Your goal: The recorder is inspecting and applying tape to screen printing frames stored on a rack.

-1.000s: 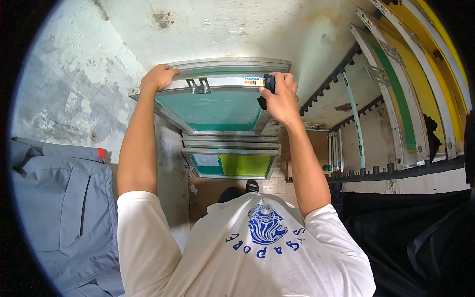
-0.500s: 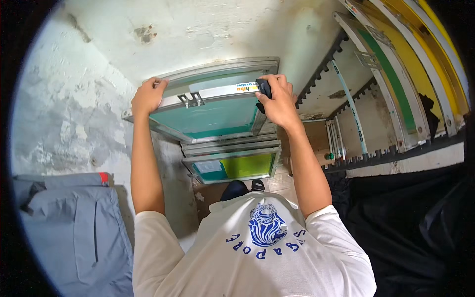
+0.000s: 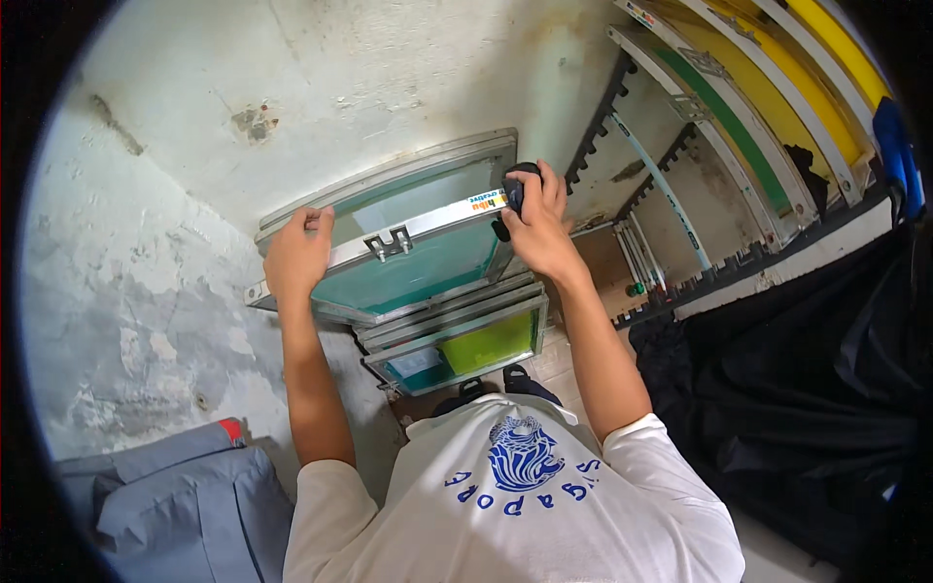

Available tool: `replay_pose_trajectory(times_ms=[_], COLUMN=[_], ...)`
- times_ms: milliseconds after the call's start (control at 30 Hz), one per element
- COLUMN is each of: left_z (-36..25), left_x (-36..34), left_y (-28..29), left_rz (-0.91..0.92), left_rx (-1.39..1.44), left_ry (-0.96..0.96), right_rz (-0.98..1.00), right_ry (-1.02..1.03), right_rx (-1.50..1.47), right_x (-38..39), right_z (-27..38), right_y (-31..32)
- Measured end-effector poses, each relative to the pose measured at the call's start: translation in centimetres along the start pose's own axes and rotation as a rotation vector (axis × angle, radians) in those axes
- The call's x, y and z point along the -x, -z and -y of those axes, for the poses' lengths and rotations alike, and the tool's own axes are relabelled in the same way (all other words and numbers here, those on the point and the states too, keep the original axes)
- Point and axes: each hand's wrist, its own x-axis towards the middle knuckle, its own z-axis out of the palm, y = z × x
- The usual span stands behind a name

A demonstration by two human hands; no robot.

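My left hand (image 3: 299,251) is closed over the left part of the top bar of an aluminium screen-printing frame (image 3: 437,222) with teal mesh. Two small metal brackets stick out from the bar's middle. At the bar's right end my right hand (image 3: 537,219) grips the same frame, its fingers around a black lump (image 3: 522,185); whether that lump is fixed to the frame I cannot tell. The frame slants, its left end lower in the picture. Just behind it another metal frame (image 3: 389,177) leans on the wall. Below, near my feet, several frames stand stacked, the nearest a teal-and-green screen (image 3: 486,342).
A black slotted rack (image 3: 719,260) on the right holds several white-edged frames with green and yellow mesh (image 3: 758,126). Black cloth (image 3: 777,408) drapes below it. Grey fabric (image 3: 185,505) lies at lower left, beside the stained wall (image 3: 136,321).
The view has turned, so the surroundings appear tilted. The held frame's left end now sits lower in the picture and its right end slightly lower. Both hands keep their grip on it.
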Motion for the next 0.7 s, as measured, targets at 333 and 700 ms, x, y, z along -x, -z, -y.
replay_pose_trajectory(times_ms=[333, 700], left_z=[0.4, 0.6], left_x=[-0.1, 0.5], left_y=[0.2, 0.2], left_rz=[0.006, 0.009], left_rx=[0.006, 0.032], left_ry=[-0.059, -0.086], right_rz=[-0.041, 0.092], right_ry=[-0.091, 0.168], right_rx=[0.119, 0.553], right_x=[1.0, 2.7], right_z=[2.3, 6.9], right_y=[-0.4, -1.6])
